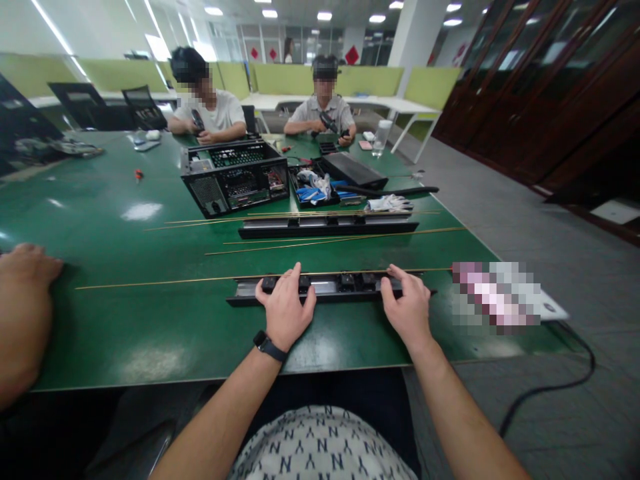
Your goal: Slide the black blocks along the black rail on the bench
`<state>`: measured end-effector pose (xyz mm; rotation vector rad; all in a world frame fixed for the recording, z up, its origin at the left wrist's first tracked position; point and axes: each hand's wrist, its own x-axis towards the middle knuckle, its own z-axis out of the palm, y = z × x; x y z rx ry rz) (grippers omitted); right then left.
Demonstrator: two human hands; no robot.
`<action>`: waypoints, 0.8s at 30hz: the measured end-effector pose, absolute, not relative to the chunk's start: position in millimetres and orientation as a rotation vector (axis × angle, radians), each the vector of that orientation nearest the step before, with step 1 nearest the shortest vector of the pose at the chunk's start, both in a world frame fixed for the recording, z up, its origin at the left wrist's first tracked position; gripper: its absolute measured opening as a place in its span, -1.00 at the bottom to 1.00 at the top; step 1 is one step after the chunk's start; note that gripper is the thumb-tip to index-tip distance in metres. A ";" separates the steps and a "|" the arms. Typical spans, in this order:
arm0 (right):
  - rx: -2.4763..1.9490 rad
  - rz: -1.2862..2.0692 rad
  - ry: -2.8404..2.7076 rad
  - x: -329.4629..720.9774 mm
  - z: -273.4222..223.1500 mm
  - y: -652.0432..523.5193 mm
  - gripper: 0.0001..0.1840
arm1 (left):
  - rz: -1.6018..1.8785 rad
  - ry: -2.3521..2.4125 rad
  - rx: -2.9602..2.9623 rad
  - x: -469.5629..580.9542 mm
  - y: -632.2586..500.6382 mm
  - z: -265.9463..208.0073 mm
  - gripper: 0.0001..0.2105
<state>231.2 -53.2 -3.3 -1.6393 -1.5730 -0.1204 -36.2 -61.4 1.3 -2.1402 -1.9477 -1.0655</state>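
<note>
A black metal rail (327,297), shaped like an open channel with several black blocks in it, lies on the table in front of me. A long thin brass-coloured rod (150,283) runs along its far edge and sticks out well past the rail's left end. My left hand (287,307) lies across the left half of the rail, fingertips over the far edge by the rod. Near the right end my right hand (407,303) grips the rail, its index fingertip at the rod and its thumb on the near side. My palms hide parts of the rail.
Beyond lie a second black rail (327,230), more thin rods (270,249), an open computer case (235,180), gloves (390,203) and a flat black box (353,169). A white device (550,307) with a cable is at right. A person's arm (25,300) rests at left; two people sit opposite.
</note>
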 end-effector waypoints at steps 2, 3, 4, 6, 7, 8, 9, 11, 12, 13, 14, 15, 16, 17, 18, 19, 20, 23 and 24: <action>-1.625 -0.133 -1.570 225.6 -2.2 -56.1 -0.52 | -1.065 -1.952 -2.140 -36.0 -61.0 1.2 -0.48; -1.622 -0.142 -1.570 222.2 -2.1 -57.3 -0.49 | -1.065 -1.950 -2.139 -36.0 -60.8 1.1 -0.48; -1.619 -0.152 -1.574 218.6 -2.3 -58.0 -0.46 | -1.066 -1.946 -2.140 -36.0 -60.7 0.9 -0.48; -1.616 -0.172 -1.597 211.2 -3.7 -58.5 -0.43 | -1.073 -1.934 -2.141 -36.2 -60.6 0.7 -0.49; -1.615 -0.183 -1.611 207.7 -4.8 -58.3 -0.44 | -1.079 -1.927 -2.140 -36.3 -60.7 0.7 -0.49; -1.613 -0.198 -1.623 204.3 -5.8 -58.1 -0.45 | -1.085 -1.921 -2.139 -36.4 -60.8 0.9 -0.49; -1.610 -0.223 -1.626 201.2 -6.6 -57.9 -0.46 | -1.089 -1.916 -2.139 -36.6 -60.9 1.1 -0.49; -1.605 -0.303 -1.602 195.5 -6.7 -58.5 -0.47 | -1.091 -1.912 -2.137 -36.8 -61.0 1.5 -0.50; -1.599 -0.350 -1.588 192.7 -5.7 -59.3 -0.49 | -1.090 -1.910 -2.137 -36.9 -61.0 1.7 -0.50; -1.590 -0.391 -1.580 189.9 -4.0 -60.6 -0.54 | -1.087 -1.912 -2.138 -37.0 -61.0 1.7 -0.49; -1.579 -0.424 -1.581 187.0 -1.7 -62.0 -0.60 | -1.083 -1.914 -2.139 -37.0 -60.9 1.7 -0.49; -1.566 -0.441 -1.598 184.1 1.0 -63.6 -0.67 | -1.083 -1.916 -2.138 -37.0 -60.8 1.5 -0.49; -1.561 -0.451 -1.609 181.0 3.8 -65.0 -0.73 | -1.083 -1.917 -2.137 -37.0 -60.8 1.3 -0.48; -1.564 -0.459 -1.612 178.0 6.5 -66.2 -0.75 | -1.085 -1.917 -2.136 -36.9 -60.7 1.1 -0.48; -1.569 -0.473 -1.608 175.0 8.7 -67.0 -0.75 | -1.088 -1.916 -2.135 -36.8 -60.7 0.9 -0.48; -1.572 -0.486 -1.606 172.1 10.2 -67.4 -0.76 | -1.091 -1.913 -2.135 -36.7 -60.7 0.8 -0.48; -1.575 -0.494 -1.607 169.4 11.0 -67.3 -0.77 | -1.094 -1.910 -2.134 -36.6 -60.8 0.7 -0.48; -1.586 -0.485 -1.635 161.7 9.5 -65.6 -0.75 | -1.099 -1.904 -2.137 -36.6 -60.8 0.8 -0.48; -1.596 -0.474 -1.643 159.3 8.3 -64.8 -0.73 | -1.098 -1.905 -2.137 -36.7 -60.9 1.0 -0.48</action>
